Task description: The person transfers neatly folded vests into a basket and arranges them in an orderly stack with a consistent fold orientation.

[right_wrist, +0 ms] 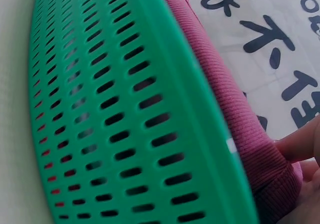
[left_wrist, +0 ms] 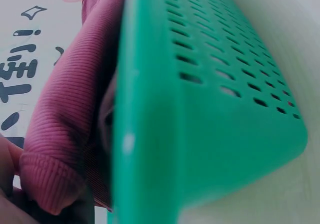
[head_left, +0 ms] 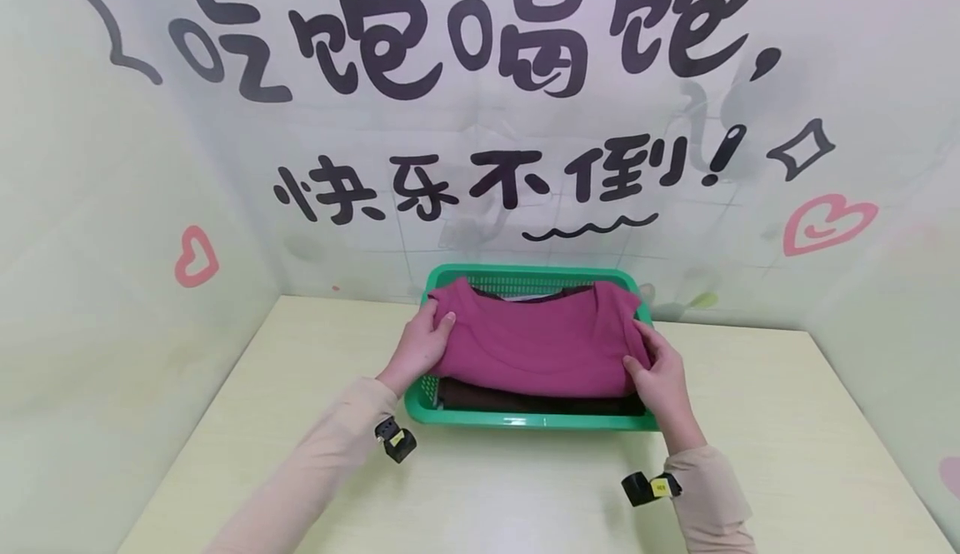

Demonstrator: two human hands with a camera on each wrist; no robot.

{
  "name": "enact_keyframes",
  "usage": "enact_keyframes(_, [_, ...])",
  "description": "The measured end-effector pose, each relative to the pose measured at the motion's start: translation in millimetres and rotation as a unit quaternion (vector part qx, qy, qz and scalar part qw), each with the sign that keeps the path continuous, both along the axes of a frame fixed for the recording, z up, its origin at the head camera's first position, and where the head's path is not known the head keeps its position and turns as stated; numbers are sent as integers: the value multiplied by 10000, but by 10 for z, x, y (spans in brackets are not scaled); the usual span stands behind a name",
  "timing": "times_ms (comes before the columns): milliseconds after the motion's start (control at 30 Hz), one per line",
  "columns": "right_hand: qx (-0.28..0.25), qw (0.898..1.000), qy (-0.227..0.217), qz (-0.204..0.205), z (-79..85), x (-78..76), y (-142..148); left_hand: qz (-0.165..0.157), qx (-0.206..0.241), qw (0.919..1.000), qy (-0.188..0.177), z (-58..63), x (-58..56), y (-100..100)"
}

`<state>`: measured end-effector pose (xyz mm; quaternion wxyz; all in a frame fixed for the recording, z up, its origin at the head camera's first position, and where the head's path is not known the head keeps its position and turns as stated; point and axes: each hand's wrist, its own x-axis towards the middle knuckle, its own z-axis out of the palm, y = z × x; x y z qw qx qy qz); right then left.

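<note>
A folded magenta ribbed garment [head_left: 532,341] lies across the top of a green plastic basket [head_left: 517,422], its neckline toward the wall. My left hand [head_left: 422,344] pinches the garment's left edge, thumb on top. On the opposite side my right hand [head_left: 663,379] grips the right edge in the same way. Below the magenta cloth, dark brown fabric [head_left: 525,398] shows inside the basket. In the right wrist view, the thumb and fingers [right_wrist: 302,141] pinch a corner of the ribbed cloth [right_wrist: 225,94] just past the basket's rim.
The basket stands on a pale wooden table [head_left: 510,496], close to a back wall [head_left: 360,262] printed with large dark characters. Side walls rise at left and right. Each wrist carries a small black camera [head_left: 395,440].
</note>
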<state>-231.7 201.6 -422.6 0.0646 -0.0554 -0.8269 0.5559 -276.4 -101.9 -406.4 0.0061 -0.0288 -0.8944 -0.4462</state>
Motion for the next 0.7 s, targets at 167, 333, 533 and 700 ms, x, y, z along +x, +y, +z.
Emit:
enact_keyframes(167, [485, 9988, 109, -53, -112, -1, -5, -24, -78, 9999, -132, -73, 14, -1])
enact_keyframes(333, [1074, 9933, 413, -62, -180, -25, -35, 18, -80, 9998, -174, -121, -2, -6])
enact_keyframes(533, [1636, 9825, 882, 58, -225, -19, 49, 245, 298, 9988, -318, -190, 8, -89])
enact_keyframes(700, [2229, 9678, 1167, 55, -209, 0, 263, 253, 64, 9994, 215, -254, 25, -259])
